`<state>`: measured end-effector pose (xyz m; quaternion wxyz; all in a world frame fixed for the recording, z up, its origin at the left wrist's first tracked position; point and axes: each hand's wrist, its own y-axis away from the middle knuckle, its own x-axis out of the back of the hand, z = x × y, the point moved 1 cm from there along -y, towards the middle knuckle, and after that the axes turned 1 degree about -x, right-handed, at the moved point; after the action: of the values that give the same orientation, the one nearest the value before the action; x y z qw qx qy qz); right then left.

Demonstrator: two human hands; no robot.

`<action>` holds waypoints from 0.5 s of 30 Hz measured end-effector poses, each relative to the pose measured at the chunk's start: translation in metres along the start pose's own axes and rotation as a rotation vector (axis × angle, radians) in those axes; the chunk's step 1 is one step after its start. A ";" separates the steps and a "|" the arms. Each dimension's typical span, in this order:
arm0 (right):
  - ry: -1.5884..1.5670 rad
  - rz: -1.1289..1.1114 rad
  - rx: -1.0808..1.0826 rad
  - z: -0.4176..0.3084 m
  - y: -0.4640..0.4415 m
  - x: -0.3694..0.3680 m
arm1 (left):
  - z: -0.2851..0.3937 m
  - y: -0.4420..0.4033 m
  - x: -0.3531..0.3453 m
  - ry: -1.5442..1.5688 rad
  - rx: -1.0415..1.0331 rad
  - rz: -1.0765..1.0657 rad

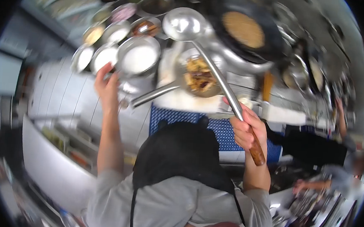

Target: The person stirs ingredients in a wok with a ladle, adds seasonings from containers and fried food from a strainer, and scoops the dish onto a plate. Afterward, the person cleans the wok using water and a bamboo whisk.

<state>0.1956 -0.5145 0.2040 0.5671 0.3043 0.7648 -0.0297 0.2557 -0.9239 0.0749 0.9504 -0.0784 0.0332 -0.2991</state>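
My right hand [248,128] is wrapped round the wooden-ended handle of a large metal ladle [228,89]. Its shiny, rounded bowl points away from me, above the seasoning bowls and a strainer-like pan. My left hand [107,87] reaches to the near rim of a bowl of white contents [104,58]; its fingers are bent and slightly apart, with nothing visible between them. Beside that stands a larger metal bowl [138,55], also white inside. Below the ladle's shaft, a long-handled pan [156,95] holds yellow and dark brown cooked pieces [200,75].
A black wok [275,46] with brownish liquid [243,29] sits at the back right. More ingredient bowls, one with reddish-brown contents [145,28], crowd the back left. A blue patterned cloth or mat [226,137] lies before me. Another person [343,162] stands at the right.
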 end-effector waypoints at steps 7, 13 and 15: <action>0.198 0.154 0.375 -0.163 0.018 0.045 | 0.019 0.048 -0.089 -0.004 -0.046 -0.299; 0.364 0.483 0.554 -0.352 0.004 0.111 | 0.030 0.139 -0.222 -0.212 -0.064 -0.855; 0.441 0.515 0.564 -0.425 -0.011 0.162 | 0.038 0.172 -0.273 -0.371 -0.338 -1.008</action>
<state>-0.1985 -0.2875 0.2083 0.2741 0.6269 0.7287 -0.0295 0.1335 -0.6230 0.0874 0.6541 -0.2870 -0.1287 -0.6879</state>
